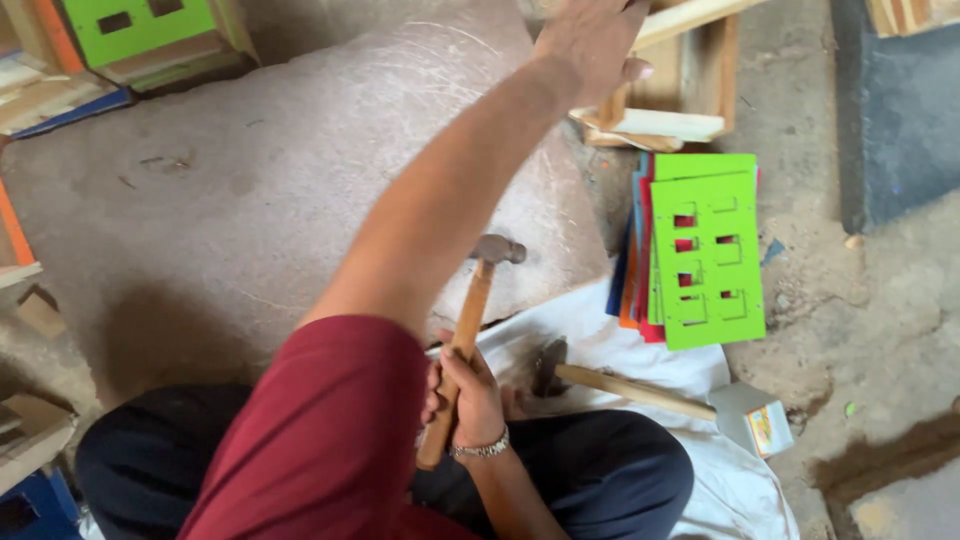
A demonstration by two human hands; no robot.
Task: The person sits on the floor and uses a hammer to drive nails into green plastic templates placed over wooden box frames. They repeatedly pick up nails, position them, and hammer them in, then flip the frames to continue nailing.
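The right hand [468, 395] grips a hammer [470, 330], head up. The left hand [590, 35] reaches to 1 o'clock and lies on a wooden frame [680, 95]; its grip is hidden. This looks like nailing; the next strike needs the frame steady.

Big stone slab [250, 200] is bare on the left & centre, so there's open room over it; the left arm [450, 190] cuts diagonally across its right part. Right of the slab a stack of coloured panels [705, 255] & a wooden box [690, 90] block the way, w/ bare floor [880, 300] beyond. Near the lap, a 2nd hammer [620, 385] lies across the white cloth [740, 490], next to the hammer [470, 330] in the right hand [470, 400].
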